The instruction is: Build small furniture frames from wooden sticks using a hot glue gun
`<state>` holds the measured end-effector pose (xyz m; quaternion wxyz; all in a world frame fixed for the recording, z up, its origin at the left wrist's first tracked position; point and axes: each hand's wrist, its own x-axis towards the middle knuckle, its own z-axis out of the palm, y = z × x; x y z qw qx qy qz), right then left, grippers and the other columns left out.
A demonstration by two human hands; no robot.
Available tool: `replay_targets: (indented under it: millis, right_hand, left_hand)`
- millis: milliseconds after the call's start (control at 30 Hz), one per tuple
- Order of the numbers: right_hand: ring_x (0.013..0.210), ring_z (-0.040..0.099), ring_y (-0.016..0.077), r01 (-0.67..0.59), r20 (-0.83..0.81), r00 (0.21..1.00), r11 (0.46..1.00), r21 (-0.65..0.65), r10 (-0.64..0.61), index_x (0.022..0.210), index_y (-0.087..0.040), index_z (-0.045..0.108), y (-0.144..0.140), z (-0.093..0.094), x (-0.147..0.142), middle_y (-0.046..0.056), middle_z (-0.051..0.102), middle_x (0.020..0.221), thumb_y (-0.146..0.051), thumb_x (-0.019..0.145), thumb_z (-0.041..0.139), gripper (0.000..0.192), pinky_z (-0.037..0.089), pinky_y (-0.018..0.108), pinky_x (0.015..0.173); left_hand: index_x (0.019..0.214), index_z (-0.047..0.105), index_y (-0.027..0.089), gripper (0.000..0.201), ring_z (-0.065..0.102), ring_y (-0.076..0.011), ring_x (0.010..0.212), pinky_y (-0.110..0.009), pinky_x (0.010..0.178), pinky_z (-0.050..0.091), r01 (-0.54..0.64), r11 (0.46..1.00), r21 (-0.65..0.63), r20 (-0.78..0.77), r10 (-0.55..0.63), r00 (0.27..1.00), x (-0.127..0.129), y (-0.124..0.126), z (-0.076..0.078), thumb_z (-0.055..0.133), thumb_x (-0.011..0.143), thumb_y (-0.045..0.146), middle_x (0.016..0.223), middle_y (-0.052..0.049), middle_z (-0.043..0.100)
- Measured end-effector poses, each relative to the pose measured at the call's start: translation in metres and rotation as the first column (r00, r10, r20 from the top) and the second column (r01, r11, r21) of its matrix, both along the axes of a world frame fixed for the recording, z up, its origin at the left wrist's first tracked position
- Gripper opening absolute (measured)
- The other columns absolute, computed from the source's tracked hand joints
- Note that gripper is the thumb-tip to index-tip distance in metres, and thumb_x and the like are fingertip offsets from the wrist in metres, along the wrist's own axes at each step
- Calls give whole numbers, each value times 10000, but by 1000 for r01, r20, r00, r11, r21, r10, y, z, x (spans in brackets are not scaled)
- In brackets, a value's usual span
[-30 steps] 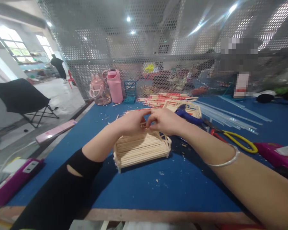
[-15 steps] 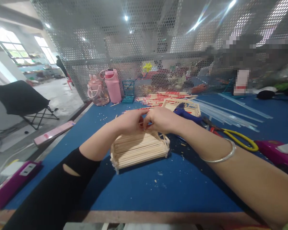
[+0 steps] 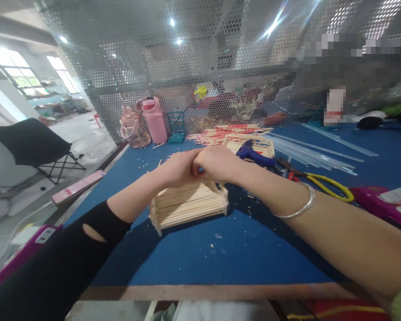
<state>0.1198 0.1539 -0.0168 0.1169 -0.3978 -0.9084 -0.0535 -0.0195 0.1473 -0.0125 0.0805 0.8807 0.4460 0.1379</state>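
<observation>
A small wooden stick model (image 3: 190, 206), built of thin pale sticks with whitish glue at its corners, stands on the blue tabletop in front of me. My left hand (image 3: 180, 168) and my right hand (image 3: 217, 164) meet over its far side, fingers curled and touching each other. What lies between the fingertips is hidden behind the hands. Just beyond my right hand is a blue glue gun (image 3: 255, 156), resting against a second stick model (image 3: 235, 141). A silvery bangle circles my right wrist.
Red-marked sticks (image 3: 220, 132) lie piled at the back. Clear glue sticks (image 3: 307, 151) and yellow-handled pliers (image 3: 332, 187) are on the right. A pink bottle (image 3: 154, 122) and a pink jug (image 3: 135, 129) stand at the back left, near a phone (image 3: 78, 186) and a purple power strip (image 3: 23, 258).
My hands have closed in on each other, the right fingers now curled tighter over the far side of the model. The whole view has shifted slightly.
</observation>
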Motion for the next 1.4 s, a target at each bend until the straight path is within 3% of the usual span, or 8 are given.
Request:
replay_targets:
  millis: [133, 267, 400, 567, 733, 967, 1133, 1400]
  right_hand:
    - [610, 507, 113, -23, -260, 966, 995, -99, -3, 736, -183, 669, -3, 6, 13, -2, 631, 682, -132, 647, 644, 106, 303, 251, 540]
    - [527, 422, 85, -33, -740, 659, 979, -203, -132, 755, -173, 559, -13, -1, 34, -52, 501, 577, -260, 710, 624, 118, 322, 232, 527]
    - [565, 439, 107, 20, -850, 453, 956, -294, -271, 721, -185, 511, -24, -32, 33, -38, 496, 609, -289, 770, 529, 116, 361, 252, 571]
    - [672, 510, 133, -91, -801, 491, 894, -439, -343, 895, -184, 541, -24, -60, 20, -13, 577, 727, -341, 824, 458, 192, 400, 260, 656]
    - [641, 480, 123, -143, -824, 413, 866, -479, -388, 777, -184, 522, -23, -60, 19, -21, 546, 700, -402, 783, 500, 219, 382, 246, 608]
    - [577, 418, 111, -130, -845, 361, 876, -465, -395, 658, -199, 487, -30, -61, 16, -53, 468, 593, -354, 713, 543, 174, 329, 260, 577]
    - [562, 380, 100, -267, -869, 322, 844, -465, -376, 686, -217, 440, -31, -59, 17, -79, 419, 590, -348, 638, 608, 218, 305, 251, 551]
    - [569, 444, 96, -322, -785, 431, 736, -595, -446, 657, -187, 503, -33, -47, 18, -61, 494, 605, -96, 522, 571, 176, 328, 237, 545]
  left_hand:
    - [1048, 593, 129, 394, 580, -165, 729, -240, 642, 390, -42, 999, -4, -37, 42, 998, -3, 3, -3, 606, 654, 140, 844, -47, 678]
    - [1331, 457, 125, 656, 554, -150, 653, -246, 633, 380, -58, 998, 8, -70, 59, 996, -3, 2, -4, 557, 683, 109, 698, -5, 640]
    - [1334, 487, 177, 654, 574, -158, 662, -242, 647, 400, -130, 991, -27, -92, 127, 988, 0, -2, -3, 557, 684, 137, 666, 10, 643]
    - [1202, 619, 142, 514, 629, -214, 772, -277, 717, 444, -192, 980, 46, -168, 198, 966, 5, -6, -2, 556, 693, 167, 845, -76, 708]
    - [1215, 614, 154, 515, 641, -202, 783, -268, 729, 460, -227, 974, -1, -173, 224, 959, 4, -7, 1, 541, 705, 168, 833, -57, 715]
    - [1231, 588, 183, 553, 637, -171, 804, -234, 699, 460, -97, 990, -106, -116, 85, 990, -9, -2, -1, 595, 678, 204, 840, -6, 709]
    - [1268, 538, 182, 562, 611, -154, 714, -237, 647, 434, -12, 987, -161, -117, -7, 993, -3, -21, 1, 566, 706, 170, 749, 9, 683]
    - [1416, 308, 143, 741, 646, -183, 862, -287, 755, 458, 44, 989, -139, -100, -58, 993, 2, -29, 1, 581, 728, 172, 953, -62, 702]
